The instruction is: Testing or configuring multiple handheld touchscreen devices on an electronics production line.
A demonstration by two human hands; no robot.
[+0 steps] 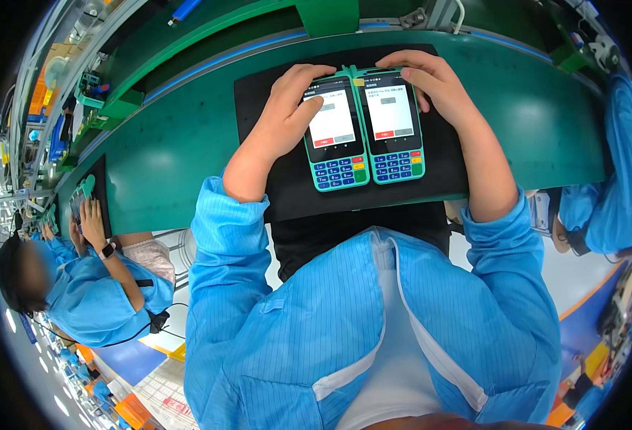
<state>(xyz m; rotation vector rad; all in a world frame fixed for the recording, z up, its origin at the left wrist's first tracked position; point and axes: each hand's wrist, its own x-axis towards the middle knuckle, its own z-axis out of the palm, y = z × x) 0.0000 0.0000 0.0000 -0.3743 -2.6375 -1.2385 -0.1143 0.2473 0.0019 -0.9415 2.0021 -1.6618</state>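
Two teal handheld payment terminals lie side by side on a black mat [258, 193], their screens lit. Each has a number keypad with red, yellow and green keys. My left hand [292, 100] grips the upper left of the left payment terminal [341, 172]. Its fingers reach over the top edge and the thumb lies over the screen. With fingers curved over its top edge and the thumb at the screen's upper corner, my right hand [437, 82] holds the right payment terminal [397, 166]. The undersides of both terminals are hidden.
The mat lies on a green workbench [169, 158] with a green frame [223, 46] along its far side. At the left, a co-worker [108, 294] in blue handles a teal device [83, 190]. Blue clothing [616, 172] of another person shows at the right.
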